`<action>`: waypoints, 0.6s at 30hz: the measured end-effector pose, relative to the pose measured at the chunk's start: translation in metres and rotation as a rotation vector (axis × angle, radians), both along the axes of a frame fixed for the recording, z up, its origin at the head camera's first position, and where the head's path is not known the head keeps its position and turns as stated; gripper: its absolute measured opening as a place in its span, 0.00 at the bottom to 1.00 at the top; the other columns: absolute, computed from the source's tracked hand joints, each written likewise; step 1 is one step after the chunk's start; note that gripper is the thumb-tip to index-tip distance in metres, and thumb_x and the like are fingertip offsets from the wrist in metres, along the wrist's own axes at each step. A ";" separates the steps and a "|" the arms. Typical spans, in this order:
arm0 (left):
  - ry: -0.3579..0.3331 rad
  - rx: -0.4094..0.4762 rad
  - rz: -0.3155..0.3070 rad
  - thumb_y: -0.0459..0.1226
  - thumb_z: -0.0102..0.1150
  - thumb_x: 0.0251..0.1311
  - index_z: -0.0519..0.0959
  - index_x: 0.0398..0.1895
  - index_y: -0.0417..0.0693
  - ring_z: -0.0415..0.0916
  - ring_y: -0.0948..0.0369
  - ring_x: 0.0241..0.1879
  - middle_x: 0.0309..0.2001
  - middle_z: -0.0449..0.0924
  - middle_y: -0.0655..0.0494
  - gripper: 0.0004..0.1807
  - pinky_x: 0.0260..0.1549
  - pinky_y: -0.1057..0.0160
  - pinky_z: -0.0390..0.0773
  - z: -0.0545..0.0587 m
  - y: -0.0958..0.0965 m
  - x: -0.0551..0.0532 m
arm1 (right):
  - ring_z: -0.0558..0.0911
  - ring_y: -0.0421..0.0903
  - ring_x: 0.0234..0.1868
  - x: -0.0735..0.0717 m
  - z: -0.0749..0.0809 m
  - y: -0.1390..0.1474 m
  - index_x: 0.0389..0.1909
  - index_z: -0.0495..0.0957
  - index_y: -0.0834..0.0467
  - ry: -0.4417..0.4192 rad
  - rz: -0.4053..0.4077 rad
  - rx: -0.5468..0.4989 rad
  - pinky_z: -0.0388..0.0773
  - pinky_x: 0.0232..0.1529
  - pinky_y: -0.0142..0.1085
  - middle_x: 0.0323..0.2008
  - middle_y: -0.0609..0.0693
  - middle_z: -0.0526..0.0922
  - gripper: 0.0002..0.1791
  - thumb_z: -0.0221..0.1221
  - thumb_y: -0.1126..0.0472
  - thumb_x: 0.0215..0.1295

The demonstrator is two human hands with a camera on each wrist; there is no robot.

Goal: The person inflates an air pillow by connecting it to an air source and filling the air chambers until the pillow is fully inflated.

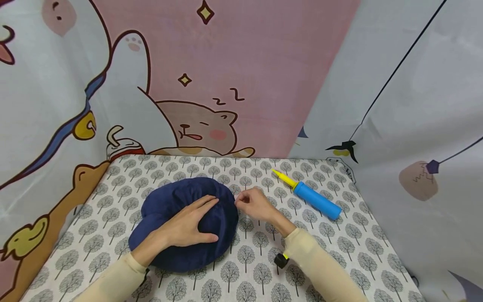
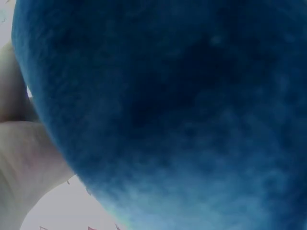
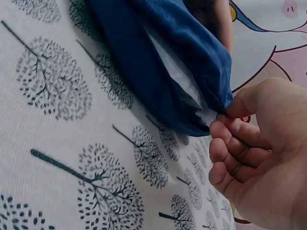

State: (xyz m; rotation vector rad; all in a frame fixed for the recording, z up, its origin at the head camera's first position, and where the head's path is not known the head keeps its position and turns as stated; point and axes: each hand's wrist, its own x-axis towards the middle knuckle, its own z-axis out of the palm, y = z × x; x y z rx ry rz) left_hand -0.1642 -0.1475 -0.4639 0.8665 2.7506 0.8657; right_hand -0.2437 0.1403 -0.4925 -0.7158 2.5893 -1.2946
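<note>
A navy plush neck pillow lies on the table, its cover wrinkled on top. My left hand rests flat on it with fingers and thumb spread. At the pillow's right edge, my right hand pinches the cover between thumb and forefinger. In the right wrist view, an open zipped slit in the neck pillow shows a white inner piece. The pinched spot is at the slit's near end; whether a zip pull is there is hidden. The blue pillow fills most of the left wrist view.
To the right behind my right hand lies a blue hand pump with a yellow nozzle. A tree-print cloth covers the table. Cartoon-printed curtains hang behind it and at both sides.
</note>
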 end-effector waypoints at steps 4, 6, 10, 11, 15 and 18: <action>-0.005 -0.025 -0.020 0.59 0.80 0.65 0.61 0.91 0.44 0.58 0.34 0.89 0.90 0.58 0.36 0.60 0.79 0.26 0.68 -0.002 -0.003 0.000 | 0.78 0.36 0.26 -0.001 -0.002 0.002 0.36 0.93 0.57 -0.021 -0.004 0.044 0.76 0.29 0.30 0.27 0.45 0.87 0.08 0.65 0.62 0.73; -0.012 -0.039 -0.028 0.60 0.80 0.65 0.59 0.92 0.44 0.55 0.34 0.90 0.91 0.56 0.37 0.61 0.80 0.24 0.64 -0.002 -0.004 -0.001 | 0.79 0.36 0.26 -0.001 -0.003 0.002 0.36 0.93 0.57 -0.017 0.002 0.056 0.77 0.29 0.30 0.27 0.45 0.88 0.08 0.65 0.63 0.73; -0.046 -0.060 -0.039 0.62 0.78 0.66 0.55 0.93 0.47 0.47 0.35 0.92 0.93 0.50 0.39 0.62 0.82 0.22 0.57 -0.002 -0.006 0.000 | 0.79 0.37 0.27 -0.002 -0.004 0.003 0.36 0.92 0.57 -0.009 0.022 0.086 0.78 0.31 0.31 0.30 0.47 0.90 0.08 0.65 0.63 0.74; -0.056 -0.063 -0.043 0.62 0.78 0.67 0.55 0.94 0.48 0.46 0.35 0.92 0.93 0.48 0.39 0.62 0.83 0.22 0.55 -0.003 -0.007 0.000 | 0.79 0.37 0.28 -0.002 -0.004 0.003 0.36 0.92 0.57 -0.008 0.029 0.094 0.78 0.32 0.31 0.30 0.47 0.90 0.08 0.65 0.63 0.74; -0.080 -0.071 -0.062 0.63 0.76 0.68 0.53 0.94 0.48 0.44 0.35 0.93 0.94 0.46 0.39 0.63 0.84 0.21 0.52 -0.001 -0.008 -0.001 | 0.80 0.37 0.29 -0.001 -0.006 0.004 0.39 0.92 0.57 -0.022 0.039 0.116 0.79 0.34 0.31 0.32 0.47 0.90 0.08 0.64 0.62 0.75; -0.096 -0.074 -0.080 0.63 0.75 0.69 0.53 0.94 0.48 0.43 0.34 0.93 0.94 0.45 0.38 0.62 0.84 0.22 0.51 0.006 -0.011 -0.003 | 0.80 0.37 0.30 0.000 -0.006 0.003 0.41 0.92 0.57 -0.028 0.043 0.115 0.80 0.35 0.31 0.33 0.47 0.90 0.08 0.65 0.61 0.76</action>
